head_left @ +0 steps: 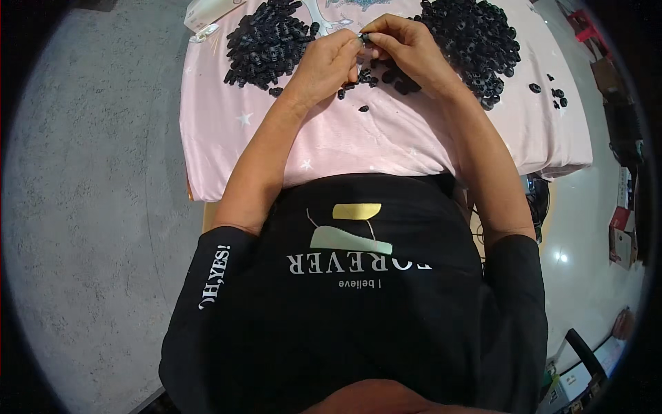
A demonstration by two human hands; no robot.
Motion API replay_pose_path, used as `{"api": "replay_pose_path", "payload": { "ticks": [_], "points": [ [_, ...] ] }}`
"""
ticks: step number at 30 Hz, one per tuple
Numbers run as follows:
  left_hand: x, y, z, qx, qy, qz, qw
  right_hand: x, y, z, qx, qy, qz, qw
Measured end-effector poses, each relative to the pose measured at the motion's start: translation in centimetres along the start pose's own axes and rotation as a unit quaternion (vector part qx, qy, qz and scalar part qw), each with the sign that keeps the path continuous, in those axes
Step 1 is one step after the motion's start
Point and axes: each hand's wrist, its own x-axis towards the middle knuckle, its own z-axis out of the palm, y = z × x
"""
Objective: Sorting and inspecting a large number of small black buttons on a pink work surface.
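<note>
A small black part (365, 38) is pinched between the fingertips of my left hand (332, 63) and my right hand (412, 52), at the far middle of the table. Both hands are closed, and their fingers cover most of the part, so its exact kind is hidden. Left of my left hand rises a heap of small ribbed black pieces (265, 48). Beyond my right hand spreads a heap of rounder black pieces (476, 48), some showing holes. Below the hands lie a few loose black pieces (363, 108), with bigger dark round ones (401, 81) under my right hand.
A pink cloth (234, 152) with white stars covers the table. At its far left corner sits a white box (210, 12). Several stray black pieces (558, 93) lie near the right edge. Boxes (623, 241) stand on the shiny floor to the right.
</note>
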Motion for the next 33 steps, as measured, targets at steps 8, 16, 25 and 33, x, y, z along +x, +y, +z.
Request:
{"api": "replay_pose_path", "payload": {
  "ticks": [8, 16, 25, 33],
  "points": [
    [0.17, 0.01, 0.10, -0.032, -0.017, 0.015, 0.999, -0.11, -0.71, -0.36, 0.058, -0.008, 0.034, 0.998],
    [0.17, -0.20, -0.04, -0.045, -0.011, -0.003, 0.999, -0.25, -0.88, -0.34, 0.063, -0.013, 0.041, 0.997],
    [0.02, 0.07, -0.14, -0.060, -0.005, -0.009, 0.998, -0.19, -1.04, -0.44, 0.115, -0.025, 0.067, 0.991],
    [0.14, -0.16, -0.48, -0.064, -0.045, -0.008, 0.997, -0.13, -0.85, -0.43, 0.113, -0.021, 0.080, 0.990]
  ]
}}
